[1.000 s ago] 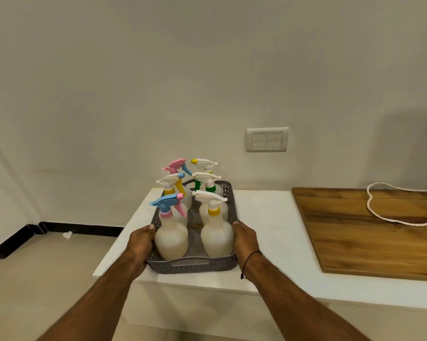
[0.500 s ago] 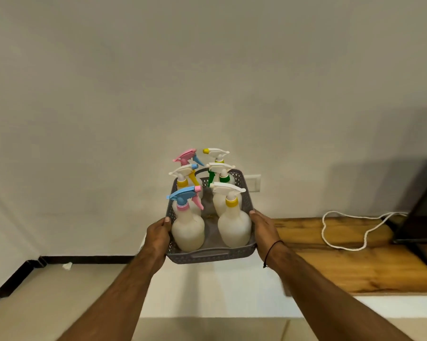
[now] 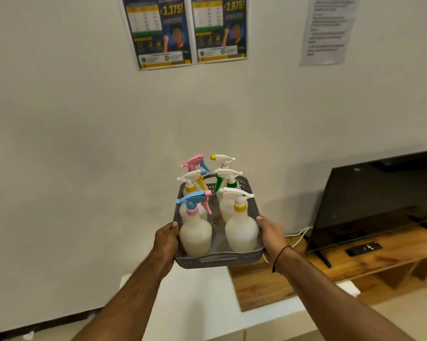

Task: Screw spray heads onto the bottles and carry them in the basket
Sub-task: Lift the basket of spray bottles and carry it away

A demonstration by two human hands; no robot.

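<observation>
A grey perforated basket [image 3: 220,260] hangs in the air above the white table, held level in front of me. My left hand [image 3: 166,239] grips its left side and my right hand [image 3: 271,236] grips its right side. Several white spray bottles stand upright inside, all with spray heads on. The near left bottle [image 3: 195,233] has a blue and pink head, the near right bottle [image 3: 242,230] a white head with a yellow collar. Behind them are heads in white and yellow, white and green, and pink.
A white table [image 3: 197,299] lies below the basket, with a wooden bench [image 3: 330,264] to its right. A black TV [image 3: 374,198] and a remote [image 3: 364,248] stand on the bench. Posters [image 3: 185,30] hang on the wall ahead.
The basket has come up off the white table and now hangs well above it, still gripped by both hands. My view has tilted up and turned right, showing the posters and TV.
</observation>
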